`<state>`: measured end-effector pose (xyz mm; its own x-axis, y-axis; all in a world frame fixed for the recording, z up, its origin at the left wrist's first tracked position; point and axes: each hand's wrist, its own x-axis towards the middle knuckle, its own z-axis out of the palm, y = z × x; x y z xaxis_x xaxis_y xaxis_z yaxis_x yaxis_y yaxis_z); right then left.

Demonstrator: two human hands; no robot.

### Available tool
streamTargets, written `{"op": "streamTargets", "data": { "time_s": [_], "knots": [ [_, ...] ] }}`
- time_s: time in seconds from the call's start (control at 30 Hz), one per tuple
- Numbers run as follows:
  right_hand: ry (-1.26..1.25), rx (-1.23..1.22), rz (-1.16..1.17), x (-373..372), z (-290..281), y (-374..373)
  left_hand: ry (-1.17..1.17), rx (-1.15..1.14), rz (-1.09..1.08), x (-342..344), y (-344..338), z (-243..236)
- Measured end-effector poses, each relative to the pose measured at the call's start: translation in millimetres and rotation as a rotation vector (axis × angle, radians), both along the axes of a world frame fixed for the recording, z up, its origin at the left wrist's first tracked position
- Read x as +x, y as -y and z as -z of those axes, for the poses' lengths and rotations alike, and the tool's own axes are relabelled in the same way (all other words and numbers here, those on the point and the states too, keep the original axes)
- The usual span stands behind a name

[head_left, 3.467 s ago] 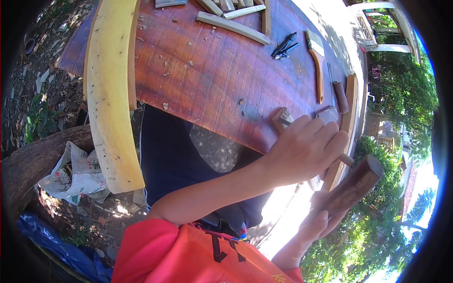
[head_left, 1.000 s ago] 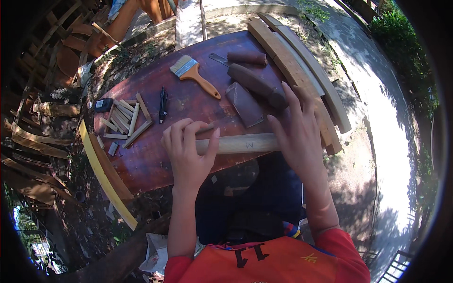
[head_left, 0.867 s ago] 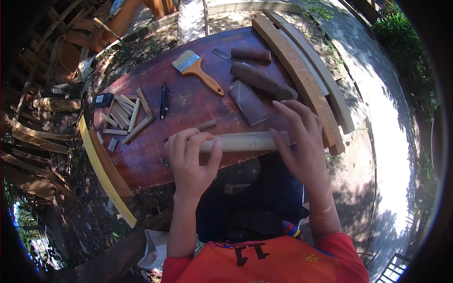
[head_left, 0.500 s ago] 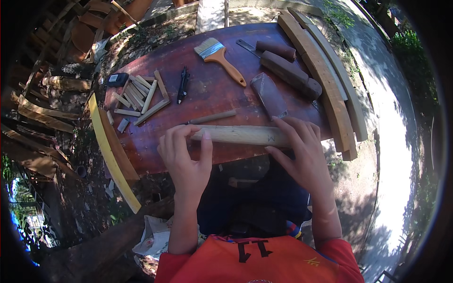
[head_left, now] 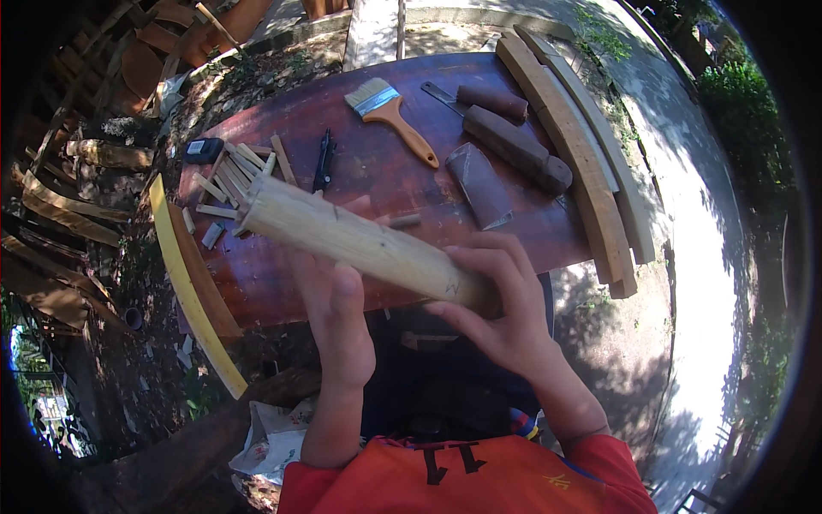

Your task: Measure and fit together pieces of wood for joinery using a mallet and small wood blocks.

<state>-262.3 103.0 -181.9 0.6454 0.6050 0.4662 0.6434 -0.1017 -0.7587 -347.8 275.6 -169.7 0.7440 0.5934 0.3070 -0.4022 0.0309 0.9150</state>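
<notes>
Pale round wooden post (head_left: 360, 244): held up off the reddish-brown wooden desk (head_left: 377, 184), slanting from upper left down to lower right, one cut end facing the camera at the left.
Left hand (head_left: 336, 321): under the middle of the post, palm cupping it from below, thumb up against its near side; grip closed loosely around the wood.
Right hand (head_left: 501, 313): at the lower right end of the post, fingers curled over the top, grip wrapped around that end.
Flat paintbrush with orange handle (head_left: 392, 116): lying on the desk, well apart from the hands.
Roll of brown sandpaper (head_left: 481, 184): on the desk just beyond the right hand.
Dark wooden mallet-like block (head_left: 516, 147): beside the sandpaper, possibly a tool handle; hard to tell.
Short pale wood offcuts (head_left: 229, 176): scattered at the desk's left end.
Curved pale planks (head_left: 582, 146): along the desk's right edge.
</notes>
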Motion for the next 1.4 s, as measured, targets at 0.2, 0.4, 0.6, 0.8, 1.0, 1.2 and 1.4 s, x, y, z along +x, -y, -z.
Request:
{"op": "streamTargets", "data": {
  "time_s": [0.2, 0.4, 0.6, 0.8, 1.0, 1.2, 1.4],
  "knots": [
    [0.251, -0.192, -0.129, 35, -30, 3, -0.226, 0.176, 0.009, -13, -1, -26],
    [0.493, -0.367, 0.432, 140, -27, -5, -0.439, 0.821, -0.116, -8, -23, -13],
    [0.568, -0.671, 0.624, 185, -10, -19, -0.713, 1.009, 0.148, -13, -13, -11],
    [0.489, -0.838, 0.609, 204, -10, -43, -0.664, 1.322, 0.028, -5, -24, -5],
    [0.510, -0.895, 0.571, 221, -14, -48, -0.629, 1.250, 0.018, 4, -26, -4],
    [0.422, -0.865, 0.536, 225, -12, -43, -0.687, 1.369, 0.030, 10, -40, -6],
    [0.477, -0.475, 0.493, 179, -38, -32, -0.723, 1.233, 0.057, 12, -42, 4]
  ]
}}
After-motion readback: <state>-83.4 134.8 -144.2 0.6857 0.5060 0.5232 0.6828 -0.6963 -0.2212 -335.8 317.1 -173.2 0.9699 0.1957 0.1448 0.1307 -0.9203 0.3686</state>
